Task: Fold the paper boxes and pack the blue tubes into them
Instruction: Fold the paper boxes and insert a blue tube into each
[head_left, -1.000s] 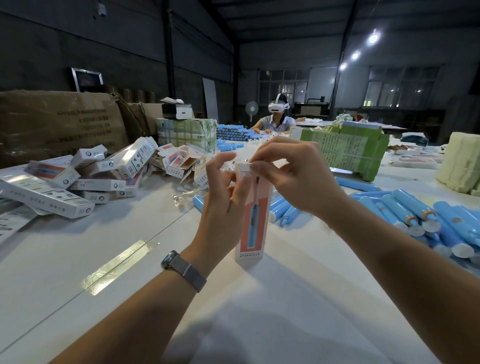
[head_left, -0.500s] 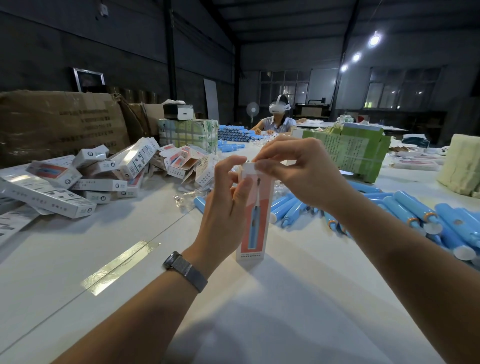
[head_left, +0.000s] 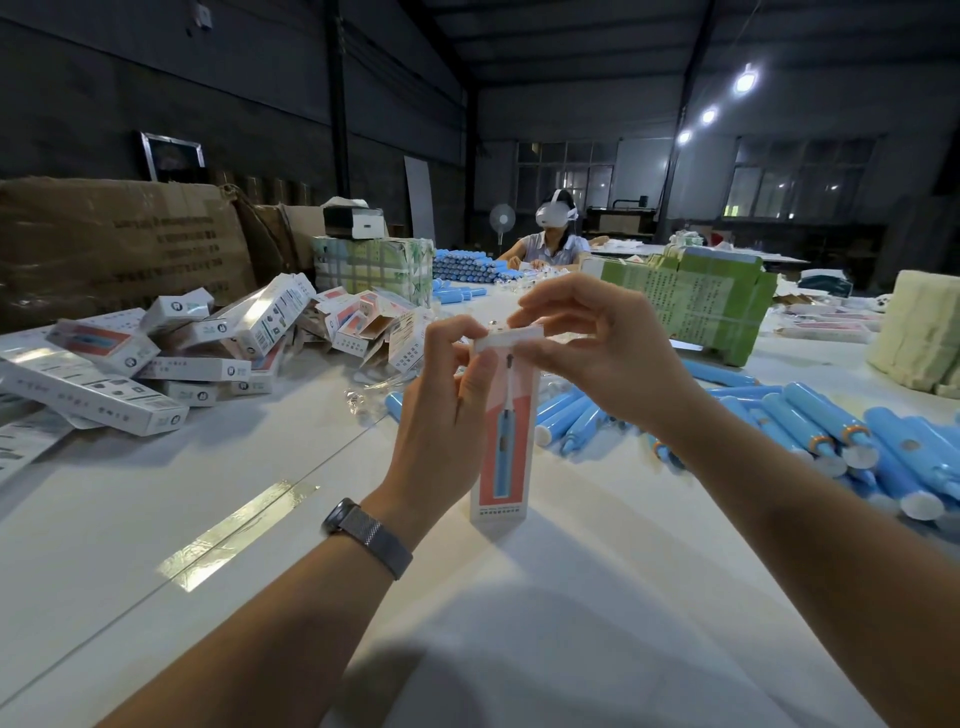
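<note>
A tall, narrow paper box (head_left: 503, 457) with a pink front and a blue toothbrush picture stands upright on its lower end on the white table (head_left: 519, 623). My left hand (head_left: 441, 410) grips its upper left side. My right hand (head_left: 597, 353) pinches the white top flap between thumb and fingers and holds it roughly level over the box's upper end. Loose blue tubes (head_left: 810, 431) lie in a heap on the table to the right and behind the box.
A pile of folded boxes (head_left: 171, 358) lies at the left, brown cartons (head_left: 114, 244) behind it. A green bundle of flat box blanks (head_left: 691, 301) sits at the back right. A person in a headset (head_left: 553, 239) works at the far end.
The box stays upright in both hands. My right hand has brought the top flap down from a raised angle to lie nearly flat over the box's top. The view has shifted slightly.
</note>
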